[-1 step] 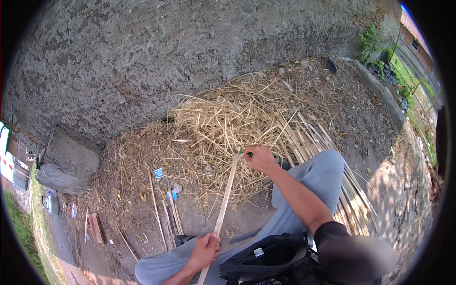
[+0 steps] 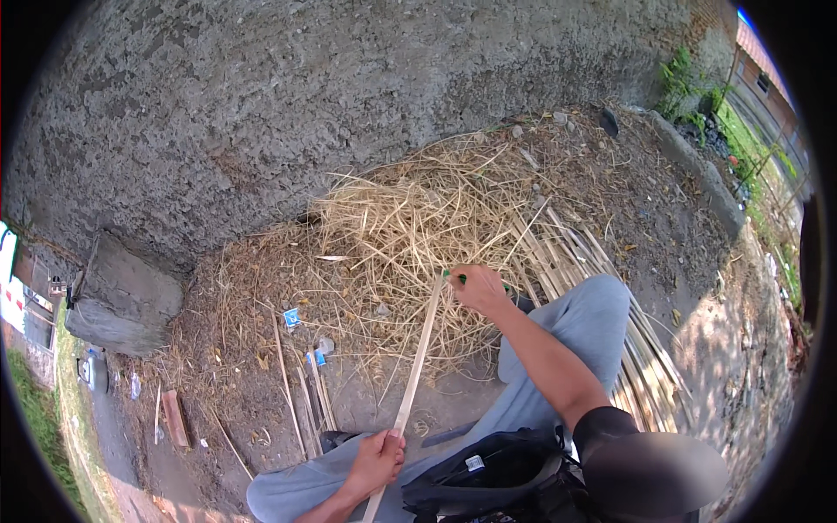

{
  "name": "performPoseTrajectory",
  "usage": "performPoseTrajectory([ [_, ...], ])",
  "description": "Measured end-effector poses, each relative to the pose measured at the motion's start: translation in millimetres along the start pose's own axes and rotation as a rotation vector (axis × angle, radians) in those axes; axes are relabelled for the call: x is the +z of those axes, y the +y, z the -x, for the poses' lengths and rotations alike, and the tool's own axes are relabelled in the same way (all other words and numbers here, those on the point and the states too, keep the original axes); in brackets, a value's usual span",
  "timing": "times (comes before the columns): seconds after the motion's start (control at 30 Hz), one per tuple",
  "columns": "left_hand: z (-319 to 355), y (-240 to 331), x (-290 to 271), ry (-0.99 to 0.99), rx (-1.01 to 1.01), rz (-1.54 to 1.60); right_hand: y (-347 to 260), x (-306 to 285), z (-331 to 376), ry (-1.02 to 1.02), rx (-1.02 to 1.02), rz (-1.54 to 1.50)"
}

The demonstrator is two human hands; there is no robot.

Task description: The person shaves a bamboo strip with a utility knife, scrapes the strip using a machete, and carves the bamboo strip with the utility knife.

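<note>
My left hand (image 2: 377, 462) is closed around the lower part of a long, pale bamboo strip (image 2: 421, 357) that slants up and away from my lap. At the strip's far end is my right hand (image 2: 479, 290), its fingers wrapped round a small green-handled tool (image 2: 459, 279). Most of that tool is hidden by the fingers, and its blade or tip cannot be made out. Beneath and beyond the right hand spreads a heap of thin, curly bamboo shavings (image 2: 392, 222). My legs are folded on either side of the strip.
A bundle of bamboo strips (image 2: 649, 383) lies under and beside my right knee. Several loose strips (image 2: 283, 370) rest left of centre near blue wrappers (image 2: 291, 318). A black bag (image 2: 479, 488) sits in my lap. A rough wall (image 2: 349, 87) rises behind; a concrete block (image 2: 126, 296) stands left.
My right hand has shifted slightly to the right with the green-handled tool, and the strip's far end has moved a little with it. My left hand stays put.
</note>
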State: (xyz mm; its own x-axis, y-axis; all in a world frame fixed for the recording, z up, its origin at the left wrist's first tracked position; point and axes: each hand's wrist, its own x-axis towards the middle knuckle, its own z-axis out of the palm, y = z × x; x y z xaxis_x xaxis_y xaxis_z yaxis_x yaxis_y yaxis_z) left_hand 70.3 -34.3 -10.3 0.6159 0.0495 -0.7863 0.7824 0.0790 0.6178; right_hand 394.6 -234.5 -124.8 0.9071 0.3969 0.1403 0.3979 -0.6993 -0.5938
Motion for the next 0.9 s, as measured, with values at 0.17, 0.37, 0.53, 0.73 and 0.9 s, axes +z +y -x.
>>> performPoseTrajectory([
  [0.17,-7,-28,-25,0.095,0.266,-0.098,15,-3,-21,-0.049,0.321,-0.026],
  [0.37,-30,4,-41,0.065,0.075,0.237,-38,14,22,-0.219,0.094,0.030],
  [0.53,-32,7,-40,0.035,0.147,0.304,-100,0,49,-0.208,0.003,-0.127],
  [0.73,-31,13,-35,0.050,0.196,0.347,-116,-22,59,-0.132,-0.021,-0.316],
  [0.9,-43,7,-29,0.106,0.265,0.270,-131,-29,70,-0.108,-0.131,-0.422],
])
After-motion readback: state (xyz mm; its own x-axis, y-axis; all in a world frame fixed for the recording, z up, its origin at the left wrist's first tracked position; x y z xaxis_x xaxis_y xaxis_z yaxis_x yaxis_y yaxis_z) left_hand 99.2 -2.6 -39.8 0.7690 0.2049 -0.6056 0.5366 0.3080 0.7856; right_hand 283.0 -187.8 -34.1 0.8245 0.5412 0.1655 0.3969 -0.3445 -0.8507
